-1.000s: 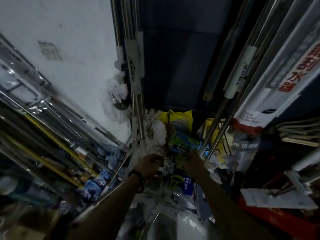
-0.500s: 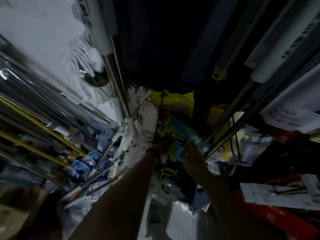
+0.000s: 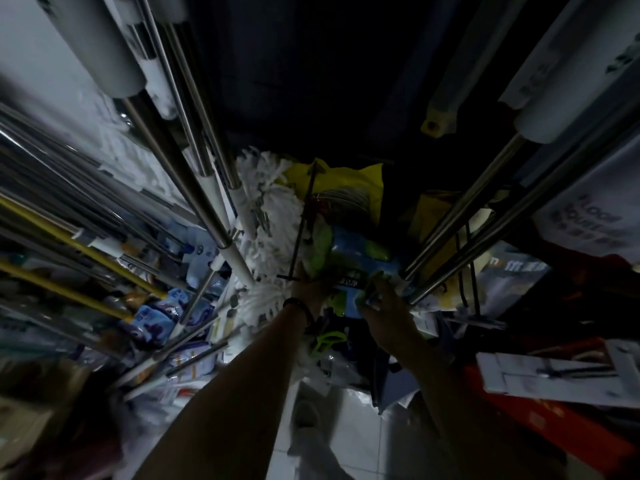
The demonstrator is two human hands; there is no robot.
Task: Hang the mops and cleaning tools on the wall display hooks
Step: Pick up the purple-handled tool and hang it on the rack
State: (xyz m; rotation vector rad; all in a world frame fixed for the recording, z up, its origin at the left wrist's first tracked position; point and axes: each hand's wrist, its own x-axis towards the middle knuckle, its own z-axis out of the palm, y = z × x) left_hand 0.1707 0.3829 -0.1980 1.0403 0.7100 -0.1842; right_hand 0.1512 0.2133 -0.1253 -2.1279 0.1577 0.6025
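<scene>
At the far left of the frame your yellow-handled poles (image 3: 69,237) slant toward the centre, with steel mop handles (image 3: 180,161) fanning down from the upper left. Just right of them, white string mop heads (image 3: 270,216) bunch at centre frame beside a thin dark display hook (image 3: 300,223). Your left arm runs straight up from the bottom edge, a dark wristband (image 3: 300,306) on it, and your left hand (image 3: 310,287) sits at the hook's base; its fingers are hidden, so you cannot tell their grip. Your right hand (image 3: 384,306), forearm angled in from the lower right, has its fingers curled onto the blue-and-green packaged cleaning tool (image 3: 356,258), which rests between both hands
</scene>
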